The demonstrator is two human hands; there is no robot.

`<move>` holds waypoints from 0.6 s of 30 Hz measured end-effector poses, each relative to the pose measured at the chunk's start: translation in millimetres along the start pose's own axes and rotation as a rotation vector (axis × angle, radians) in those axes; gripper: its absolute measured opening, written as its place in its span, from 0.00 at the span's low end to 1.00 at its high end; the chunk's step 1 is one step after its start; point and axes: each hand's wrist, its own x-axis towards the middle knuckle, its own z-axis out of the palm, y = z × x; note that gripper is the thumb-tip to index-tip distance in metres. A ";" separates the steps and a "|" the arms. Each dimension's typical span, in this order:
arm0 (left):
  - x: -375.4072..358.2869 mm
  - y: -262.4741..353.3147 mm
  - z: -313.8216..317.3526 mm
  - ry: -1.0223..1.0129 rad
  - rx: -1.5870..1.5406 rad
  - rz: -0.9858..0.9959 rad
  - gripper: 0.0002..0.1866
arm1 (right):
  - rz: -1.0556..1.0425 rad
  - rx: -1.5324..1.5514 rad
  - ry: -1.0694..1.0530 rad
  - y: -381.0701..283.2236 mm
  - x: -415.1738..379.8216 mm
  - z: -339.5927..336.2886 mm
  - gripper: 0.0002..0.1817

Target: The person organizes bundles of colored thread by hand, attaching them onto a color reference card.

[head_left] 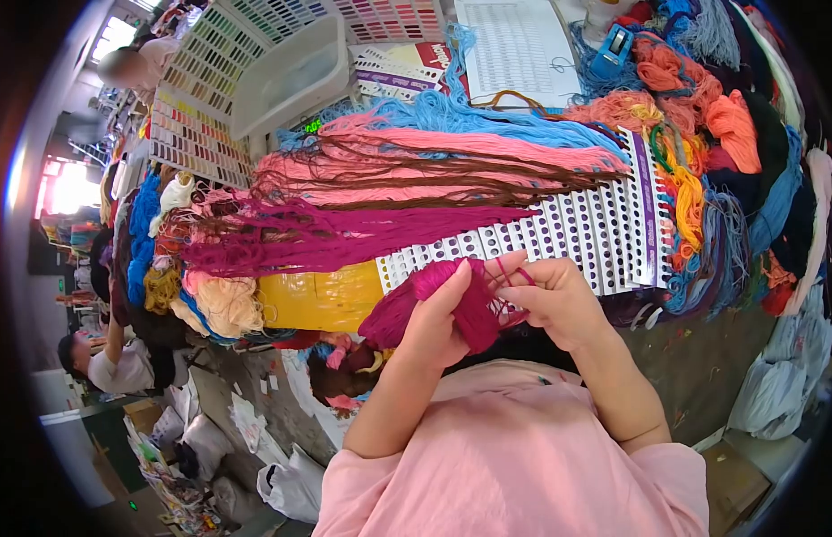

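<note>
A thick magenta skein of thread (pixel 402 309) is gripped in my left hand (pixel 443 318), its bulk spilling out on both sides of the thumb. Just to the right, my right hand (pixel 554 300) pinches a few strands of the same thread near the skein's end. Beyond both hands lie white cards with rows of punched holes (pixel 523 237), overlapping in a stack. Long magenta strands (pixel 344 237) stretch left from these cards, with pink strands (pixel 434 152), brown strands (pixel 487 179) and blue strands (pixel 514 130) laid out behind them.
A white plastic bin (pixel 290 76) stands at the back beside color sample charts (pixel 201 80). Printed sheets (pixel 514 54) and a blue tape dispenser (pixel 613 49) lie farther right. Tangled colored yarn (pixel 738 130) heaps up at the right. Another person (pixel 120 362) is at the left.
</note>
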 end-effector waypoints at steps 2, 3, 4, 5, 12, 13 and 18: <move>0.1 0.0 -0.3 0.035 0.011 0.018 0.28 | -0.040 0.078 -0.074 5.3 0.2 -7.8 0.02; 0.3 -0.1 1.4 0.070 0.046 0.033 0.27 | -0.061 0.116 -0.111 10.0 1.2 -11.4 0.02; 0.8 -0.1 2.6 0.104 0.082 0.048 0.26 | -0.184 0.102 -0.090 17.5 4.0 -12.6 0.02; 1.1 -1.4 2.1 0.162 0.154 0.086 0.22 | -0.308 0.086 -0.068 24.7 7.4 -12.3 0.03; -28.4 49.6 -75.9 -0.104 -0.731 0.249 0.12 | -0.356 0.713 -0.386 -14.6 -27.2 -68.4 0.04; -50.1 66.7 -110.3 0.094 -0.726 0.420 0.10 | -0.385 0.682 -0.218 -26.6 -40.3 -92.7 0.04; -184.4 127.1 -256.6 0.882 -0.706 0.703 0.07 | -0.881 0.355 0.570 -134.7 -106.9 -268.7 0.08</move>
